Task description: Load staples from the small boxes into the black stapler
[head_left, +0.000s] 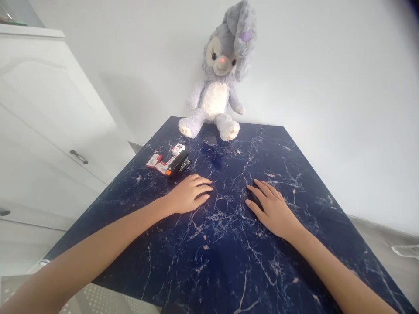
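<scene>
My left hand (189, 193) rests on the dark blue marbled table (216, 257), fingers stretched out and apart, holding nothing. Just beyond it lies a black stapler (177, 163) with an orange patch at its near end. Small red-and-white boxes surround the stapler: one box (154, 161) to its left, another box (161, 167) against its side, and a mostly white box (178, 149) behind it. On the right half of the table, my right hand (270, 206) lies palm down with its fingers spread, touching only the tabletop.
A grey-and-white plush rabbit (214, 98) sits at the table's far edge against the white wall (327, 65). White cabinets (49, 96) with dark handles stand to the left. A clear object (405, 250) is on the floor at the far right.
</scene>
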`<state>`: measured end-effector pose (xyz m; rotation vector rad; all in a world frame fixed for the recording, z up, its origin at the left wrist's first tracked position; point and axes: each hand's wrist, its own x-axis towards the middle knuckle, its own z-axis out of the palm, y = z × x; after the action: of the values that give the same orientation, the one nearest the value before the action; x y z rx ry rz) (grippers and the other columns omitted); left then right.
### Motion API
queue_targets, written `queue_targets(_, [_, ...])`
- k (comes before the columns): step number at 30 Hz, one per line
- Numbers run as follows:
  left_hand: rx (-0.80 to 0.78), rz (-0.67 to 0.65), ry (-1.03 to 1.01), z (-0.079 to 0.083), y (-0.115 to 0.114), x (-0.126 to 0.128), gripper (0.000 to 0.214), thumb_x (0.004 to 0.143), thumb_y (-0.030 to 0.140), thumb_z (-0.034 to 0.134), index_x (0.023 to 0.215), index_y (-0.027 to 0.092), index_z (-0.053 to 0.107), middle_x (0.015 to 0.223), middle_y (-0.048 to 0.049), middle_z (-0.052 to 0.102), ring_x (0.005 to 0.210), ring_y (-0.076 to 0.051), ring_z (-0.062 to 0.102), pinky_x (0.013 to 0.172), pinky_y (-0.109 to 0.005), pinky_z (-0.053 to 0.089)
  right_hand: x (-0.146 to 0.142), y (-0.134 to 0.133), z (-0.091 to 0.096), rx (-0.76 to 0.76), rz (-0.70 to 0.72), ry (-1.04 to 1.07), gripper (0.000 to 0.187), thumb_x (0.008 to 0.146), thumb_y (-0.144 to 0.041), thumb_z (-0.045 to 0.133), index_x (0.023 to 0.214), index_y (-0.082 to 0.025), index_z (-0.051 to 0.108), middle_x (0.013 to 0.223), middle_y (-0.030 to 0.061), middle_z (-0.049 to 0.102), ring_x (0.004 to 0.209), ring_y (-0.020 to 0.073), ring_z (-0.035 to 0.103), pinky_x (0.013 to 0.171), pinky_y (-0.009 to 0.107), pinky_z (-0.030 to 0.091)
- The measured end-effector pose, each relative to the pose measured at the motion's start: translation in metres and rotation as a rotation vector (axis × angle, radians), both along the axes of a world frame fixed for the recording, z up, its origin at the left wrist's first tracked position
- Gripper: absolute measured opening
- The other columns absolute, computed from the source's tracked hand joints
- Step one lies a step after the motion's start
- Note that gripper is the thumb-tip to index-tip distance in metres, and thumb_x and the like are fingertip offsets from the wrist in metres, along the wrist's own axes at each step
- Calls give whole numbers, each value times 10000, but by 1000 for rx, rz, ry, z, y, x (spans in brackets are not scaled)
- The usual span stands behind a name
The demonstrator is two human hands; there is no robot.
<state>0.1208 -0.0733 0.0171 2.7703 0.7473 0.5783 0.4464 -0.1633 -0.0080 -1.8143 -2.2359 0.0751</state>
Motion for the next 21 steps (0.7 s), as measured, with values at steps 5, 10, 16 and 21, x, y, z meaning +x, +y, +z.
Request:
queue_targets(5, [-37,13,27,0,1,-4,321,1030,317,508,1285,270,697,1374,-70,655,1246,-290,571,1061,-534,482,1,-2,1,-26,6,-6,595,1032,-588,361,1542,-296,455,1664,84,334,1537,410,270,1168,699,355])
queue_targets(10, [-29,6,32,-1,1,-4,316,1024,302,521,1283,249,695,1380,-70,652,1250,-278,563,1071,-519,482,0,-3,5,-41,-3,-11,608,1037,-588,360,1541,-263,458,1661,91,341,1543,400,258,1185,675,347])
queue_targets(16, [-25,4,17,-1,2,-3,311,1019,290,533,1282,258,696,1372,-71,658,1243,-280,572,1076,-528,476,0,-2,5,-37,10,1,597,1037,-579,374,1537,-266,465,1658,94,347,1541,401,266,1184,671,352])
queue_targets(21, [-41,8,29,0,1,-2,387,1025,288,523,1398,245,617,1388,-75,651,1254,-274,564,1071,-514,482,2,-2,4,-24,16,10,589,1036,-570,388,1529,-260,476,1650,106,361,1537,404,274,1182,672,354])
